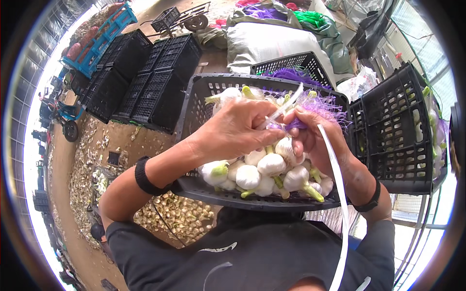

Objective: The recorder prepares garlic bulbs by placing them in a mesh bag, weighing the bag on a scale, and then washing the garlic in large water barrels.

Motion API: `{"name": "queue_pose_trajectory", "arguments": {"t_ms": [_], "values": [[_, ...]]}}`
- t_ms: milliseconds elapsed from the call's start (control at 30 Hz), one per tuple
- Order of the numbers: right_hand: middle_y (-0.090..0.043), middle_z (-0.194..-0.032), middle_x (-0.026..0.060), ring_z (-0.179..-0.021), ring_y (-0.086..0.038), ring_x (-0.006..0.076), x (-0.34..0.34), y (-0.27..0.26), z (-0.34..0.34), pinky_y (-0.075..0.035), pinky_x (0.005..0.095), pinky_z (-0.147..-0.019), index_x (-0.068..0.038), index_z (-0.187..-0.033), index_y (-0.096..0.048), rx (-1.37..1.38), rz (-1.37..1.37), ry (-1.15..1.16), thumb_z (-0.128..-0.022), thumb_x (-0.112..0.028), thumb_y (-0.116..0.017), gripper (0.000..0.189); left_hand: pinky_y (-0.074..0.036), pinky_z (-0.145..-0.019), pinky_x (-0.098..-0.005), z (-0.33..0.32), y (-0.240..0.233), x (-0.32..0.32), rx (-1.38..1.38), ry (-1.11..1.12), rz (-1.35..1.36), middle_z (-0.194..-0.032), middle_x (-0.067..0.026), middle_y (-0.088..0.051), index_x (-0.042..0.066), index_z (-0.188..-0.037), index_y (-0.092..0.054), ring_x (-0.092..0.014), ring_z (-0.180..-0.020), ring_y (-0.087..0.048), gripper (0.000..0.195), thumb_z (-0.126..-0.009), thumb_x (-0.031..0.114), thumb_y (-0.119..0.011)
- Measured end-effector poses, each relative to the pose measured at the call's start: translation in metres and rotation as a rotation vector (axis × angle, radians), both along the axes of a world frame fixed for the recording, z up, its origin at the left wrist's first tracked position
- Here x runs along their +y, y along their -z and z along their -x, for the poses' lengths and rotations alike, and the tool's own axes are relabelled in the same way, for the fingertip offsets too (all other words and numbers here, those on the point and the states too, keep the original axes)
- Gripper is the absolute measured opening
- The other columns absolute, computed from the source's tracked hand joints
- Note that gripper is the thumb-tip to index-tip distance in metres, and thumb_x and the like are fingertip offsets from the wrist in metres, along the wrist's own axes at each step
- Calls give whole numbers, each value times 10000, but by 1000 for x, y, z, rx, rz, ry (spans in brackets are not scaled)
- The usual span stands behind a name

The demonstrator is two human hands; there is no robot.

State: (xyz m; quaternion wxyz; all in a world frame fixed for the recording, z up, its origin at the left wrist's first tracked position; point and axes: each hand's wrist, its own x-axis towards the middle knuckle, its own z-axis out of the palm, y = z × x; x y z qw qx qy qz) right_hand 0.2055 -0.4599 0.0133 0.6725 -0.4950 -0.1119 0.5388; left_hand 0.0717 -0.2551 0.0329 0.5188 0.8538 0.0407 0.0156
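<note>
In front of me, a black plastic crate (198,92) holds many white garlic bulbs (271,164) with cut green stems. Purple mesh netting (322,105) bunches up over the far side of the garlic. Above the crate my left hand (242,125) pinches a white plastic strip (291,102), whose end sticks up past the fingers. Facing it, my right hand (316,132) grips the gathered neck of the netting between thumb and fingers. A long white strip (338,203) hangs by my right wrist down past my chest; whether both strips are one piece is hidden.
Stacked black crates (153,87) stand at left, with a hand cart (182,18) behind. Loose garlic bulbs (182,216) cover the floor at lower left. A full white sack (273,43) and a crate with purple netting (291,74) lie ahead. Another crate (397,134) stands at right.
</note>
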Motion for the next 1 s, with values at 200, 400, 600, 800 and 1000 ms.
{"name": "queue_pose_trajectory", "arguments": {"t_ms": [200, 400, 600, 800, 1000], "values": [[-621, -912, 37, -640, -652, 114, 4, -2, -6, -553, 271, -558, -7, -1196, -693, -117, 46, -55, -1148, -366, -546, 391, -425, -480, -235, -8, 10, 0, 75, 61, 250, -687, 33, -619, -6, -1211, -750, -26, -565, -565, 290, -1048, 231, -784], [-632, -826, 27, -625, -621, 89, 7, -13, -3, -506, 257, -533, -27, -1043, -741, -395, 101, -41, -1138, -387, -567, 412, -357, -424, -237, -9, 4, 4, 158, 101, 362, -646, 22, -595, -18, -1200, -742, -34, -502, -519, 289, -1068, 238, -756], [-738, -830, 38, -719, -672, 138, 12, -26, -8, -537, 300, -679, -2, -1052, -815, -918, 109, -92, -1103, -340, -659, 376, -368, -435, -236, -11, 12, 13, 196, 143, 552, -626, 11, -580, 4, -1137, -719, -52, -496, -508, 189, -1063, 177, -708], [-789, -902, 81, -764, -720, 154, 2, -29, -14, -577, 329, -730, 14, -1140, -810, -1192, -82, -80, -1073, -187, -712, 234, -336, -428, -235, -19, 8, 10, 246, 175, 579, -624, 23, -556, 25, -1036, -678, -47, -487, -474, 107, -1022, 130, -696], [-756, -843, 87, -580, -678, 119, -5, -42, -13, -544, 272, -490, 16, -1130, -780, -927, 143, -215, -1116, -206, -627, 269, -313, -425, -252, -30, 9, 7, 303, 230, 564, -629, 23, -544, 5, -994, -677, -51, -479, -450, 204, -1017, 202, -725]]}}
